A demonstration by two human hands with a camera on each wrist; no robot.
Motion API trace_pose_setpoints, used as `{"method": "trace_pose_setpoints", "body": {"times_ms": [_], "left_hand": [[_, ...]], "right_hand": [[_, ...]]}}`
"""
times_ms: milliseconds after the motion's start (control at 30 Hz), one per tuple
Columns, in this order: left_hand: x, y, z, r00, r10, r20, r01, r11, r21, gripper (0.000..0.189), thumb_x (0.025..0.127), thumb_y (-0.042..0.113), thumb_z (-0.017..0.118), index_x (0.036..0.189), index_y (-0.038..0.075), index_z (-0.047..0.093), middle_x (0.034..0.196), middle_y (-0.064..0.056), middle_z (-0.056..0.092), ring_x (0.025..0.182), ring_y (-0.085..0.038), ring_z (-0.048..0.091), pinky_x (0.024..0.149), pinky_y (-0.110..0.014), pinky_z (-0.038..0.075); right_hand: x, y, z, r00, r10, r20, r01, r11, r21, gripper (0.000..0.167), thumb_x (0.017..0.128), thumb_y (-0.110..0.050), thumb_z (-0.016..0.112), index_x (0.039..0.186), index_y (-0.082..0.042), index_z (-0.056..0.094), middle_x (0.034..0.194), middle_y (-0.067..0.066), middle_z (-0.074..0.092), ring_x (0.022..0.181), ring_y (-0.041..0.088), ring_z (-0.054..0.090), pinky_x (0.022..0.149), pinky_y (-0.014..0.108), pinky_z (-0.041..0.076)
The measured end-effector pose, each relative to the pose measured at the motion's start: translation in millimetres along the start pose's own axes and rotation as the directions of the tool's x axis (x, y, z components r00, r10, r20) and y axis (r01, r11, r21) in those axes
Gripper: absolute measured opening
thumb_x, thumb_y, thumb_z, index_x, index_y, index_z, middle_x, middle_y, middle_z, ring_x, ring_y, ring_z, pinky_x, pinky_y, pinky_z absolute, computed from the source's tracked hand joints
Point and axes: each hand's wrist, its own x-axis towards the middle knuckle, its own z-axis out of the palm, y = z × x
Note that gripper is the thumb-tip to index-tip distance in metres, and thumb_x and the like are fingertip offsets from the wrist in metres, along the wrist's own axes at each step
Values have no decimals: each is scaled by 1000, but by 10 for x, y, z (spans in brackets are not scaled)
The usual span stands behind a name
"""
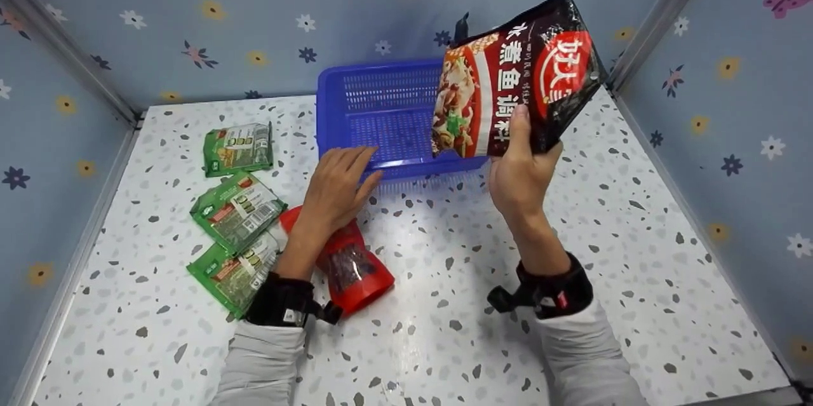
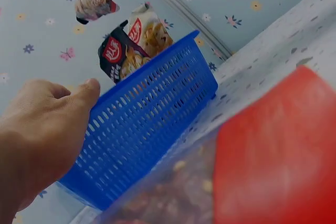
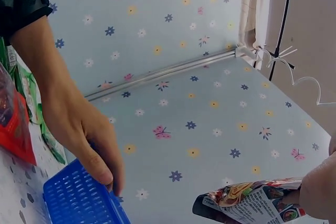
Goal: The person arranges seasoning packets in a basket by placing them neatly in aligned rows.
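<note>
My right hand [image 1: 522, 180] grips a black and red seasoning packet [image 1: 486, 98], thumb on its printed front, and holds it raised over the right part of a blue plastic basket [image 1: 406, 164]. The packet hides that end of the basket in the head view. At the near left corner, my left hand [image 1: 336, 187] holds the basket's rim between thumb and fingers. Inside the basket, a black packet [image 2: 113, 51] and a pale packet [image 2: 149, 30] stand upright in the left wrist view. Below the left hand lies a red packet with a clear window [image 1: 356, 272].
Green packets lie at the left of the speckled table [image 1: 457, 342]: one at the back [image 1: 238, 148], one in the middle [image 1: 238, 212], one nearer [image 1: 235, 272], the latter two overlapping. Flowered panels [image 1: 254, 25] wall the table at the back and sides.
</note>
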Motion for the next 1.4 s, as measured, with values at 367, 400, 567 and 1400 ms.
{"method": "trace_pose_setpoints", "body": {"times_ms": [367,400,567,1400], "left_hand": [[3,-28,64,1000,-3,19,2,997,80,42,121,34,51,135,1,72,125,-19,81,115,-42,73,104,-55,55],[4,-24,66,1000,-6,23,4,996,84,41,121,34,51,133,1,72,123,-19,81,113,-42,73,103,-55,55],[11,2,59,999,-17,34,14,996,89,40,121,34,50,129,2,71,116,-19,80,108,-41,72,98,-54,54],[15,9,61,999,-44,29,42,997,71,38,119,35,53,126,2,70,114,-18,78,107,-41,70,96,-53,52]], "right_hand": [[22,31,-49,999,-9,45,11,999,-52,40,117,-3,47,157,5,49,138,17,70,131,31,72,114,53,64],[27,36,-57,998,-7,56,11,998,-65,40,118,-4,47,157,4,49,138,18,70,131,32,72,114,53,64],[63,69,-95,996,0,93,14,989,-145,41,118,-9,48,157,4,51,140,19,70,133,34,73,113,53,64],[836,703,251,960,180,215,19,723,-691,32,119,-11,50,87,-15,50,78,-2,42,71,11,41,70,27,38]]}}
